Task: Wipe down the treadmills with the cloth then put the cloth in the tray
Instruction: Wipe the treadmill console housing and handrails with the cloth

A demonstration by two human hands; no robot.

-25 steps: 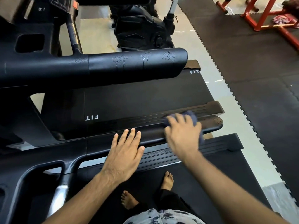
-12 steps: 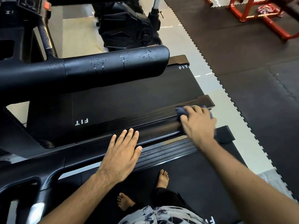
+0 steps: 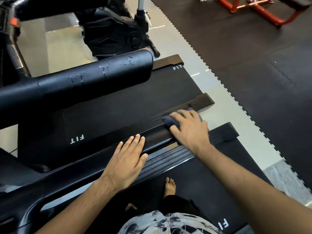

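Underfoot, treadmill belt [image 3: 190,179]; beyond, rubber mats [image 3: 253,48]

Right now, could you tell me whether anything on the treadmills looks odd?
Yes: the thick black handrail carries pale speckled patches, like droplets or scuffs, along its top. The cloth in the right hand is lower down, away from them.
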